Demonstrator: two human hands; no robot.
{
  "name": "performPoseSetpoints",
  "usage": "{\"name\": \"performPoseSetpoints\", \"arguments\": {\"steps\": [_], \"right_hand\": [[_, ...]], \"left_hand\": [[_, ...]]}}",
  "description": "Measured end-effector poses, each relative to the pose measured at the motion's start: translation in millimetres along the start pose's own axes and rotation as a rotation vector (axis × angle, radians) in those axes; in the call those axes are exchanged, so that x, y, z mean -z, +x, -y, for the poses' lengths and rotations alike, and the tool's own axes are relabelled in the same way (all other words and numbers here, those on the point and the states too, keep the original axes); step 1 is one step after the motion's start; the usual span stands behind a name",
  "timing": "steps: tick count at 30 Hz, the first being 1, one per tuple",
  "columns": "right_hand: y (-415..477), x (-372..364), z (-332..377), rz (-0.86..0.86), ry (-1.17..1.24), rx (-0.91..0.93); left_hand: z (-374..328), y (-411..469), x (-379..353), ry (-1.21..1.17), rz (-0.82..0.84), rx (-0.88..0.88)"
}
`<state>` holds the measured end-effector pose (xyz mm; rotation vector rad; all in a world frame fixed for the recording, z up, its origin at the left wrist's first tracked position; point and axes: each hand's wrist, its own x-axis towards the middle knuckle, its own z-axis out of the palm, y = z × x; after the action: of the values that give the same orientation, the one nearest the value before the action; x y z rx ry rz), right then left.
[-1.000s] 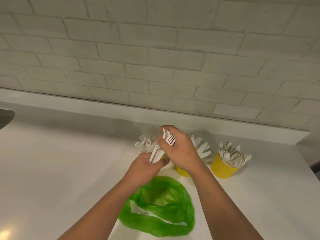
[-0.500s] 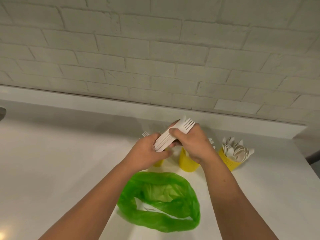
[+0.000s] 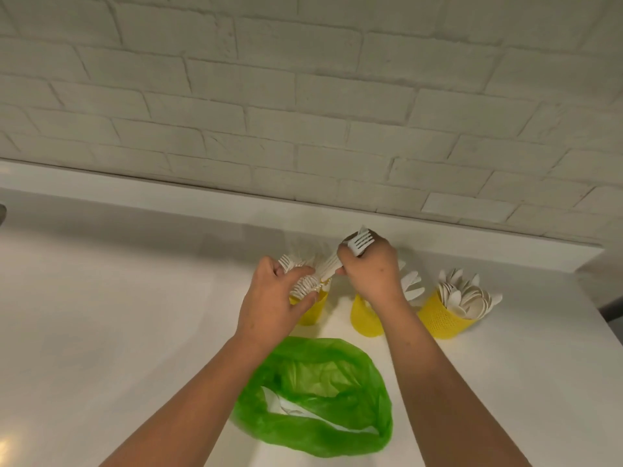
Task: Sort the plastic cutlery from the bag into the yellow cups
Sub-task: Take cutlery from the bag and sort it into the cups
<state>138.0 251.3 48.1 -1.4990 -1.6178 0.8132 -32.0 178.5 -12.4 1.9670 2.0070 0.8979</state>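
Right hand [image 3: 371, 278] clamps a fork bundle [image 3: 359, 244], left hand [image 3: 273, 298] clasps the crowded left yellow cup [image 3: 312, 315]. Jam them in and it could tip, forks scattering.

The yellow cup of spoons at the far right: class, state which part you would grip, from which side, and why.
Grip the yellow cup of spoons round its bare wall, below the rim, coming from its right. The spoons fan out over the rim, so a top grasp is likely blocked, and the right forearm crosses its left.
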Motion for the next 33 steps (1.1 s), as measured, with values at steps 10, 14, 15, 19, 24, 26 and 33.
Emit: {"name": "performPoseSetpoints", "arguments": {"steps": [10, 14, 15, 19, 24, 26, 33], "right_hand": [[1, -42, -12, 0.103, -0.247, 0.006], [-5, -55, -27, 0.168, -0.315, 0.013], [-6, -55, -28, 0.159, -0.305, 0.010], [-9, -52, -26, 0.106, -0.196, 0.070], [-14, -55, -21, 0.160, -0.383, 0.171], [-12, -59, -25, 0.264, -0.490, 0.130], [5, -59, -32, 0.455, -0.454, 0.008]], "left_hand": [[14, 7, -7, -0.092, 0.043, 0.002], [19, 8, -7, -0.107, 0.073, -0.022], [19, 8, -7, -0.107, 0.077, -0.024], [19, 9, -6, -0.097, 0.084, -0.030], [18, 10, -5, -0.105, 0.083, -0.050], [18, 10, -4, -0.118, 0.082, -0.048], [18, 10, 2, -0.103, 0.115, -0.061]]}}
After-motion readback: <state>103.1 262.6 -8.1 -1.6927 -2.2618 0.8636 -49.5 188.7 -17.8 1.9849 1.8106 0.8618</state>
